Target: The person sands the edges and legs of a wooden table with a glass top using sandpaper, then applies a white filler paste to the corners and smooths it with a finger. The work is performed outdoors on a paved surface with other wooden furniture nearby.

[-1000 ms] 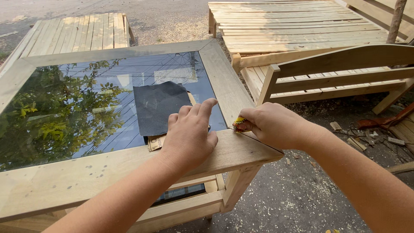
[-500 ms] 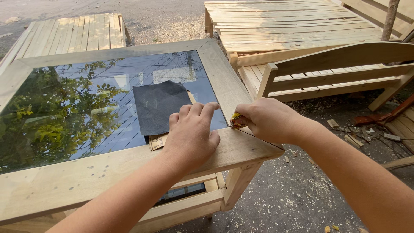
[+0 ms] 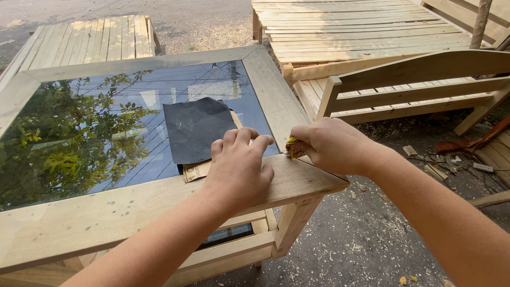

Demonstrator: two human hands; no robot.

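Item: wooden worktop with inset glass pane, taken as the landmark for all entries.

- Left hand: lies flat on the near frame rail by the worktop's near right corner, fingers spread and pressed to the wood, holding nothing. Fingertips reach the pane's edge, touching or just short of the sandpaper.
- Right hand: at the same corner, on the right rail. Fingers closed on a small yellow tool, mostly hidden in the fist; its kind cannot be told. The tip meets the mitre joint of the frame.
- Dark sandpaper sheet: lies on the pane near the right rail, its brown backing showing at its near edge.
- Wooden bench: off the worktop's right side, on the ground.
- Slatted pallet: beyond the far rail.

Change against the earlier frames: little. Both hands keep their corner posts; the left has crept slightly toward the right hand, which has drawn slightly nearer along the rail. The sandpaper has not shifted. Judged so, work at the corner joint continues, unfinished.
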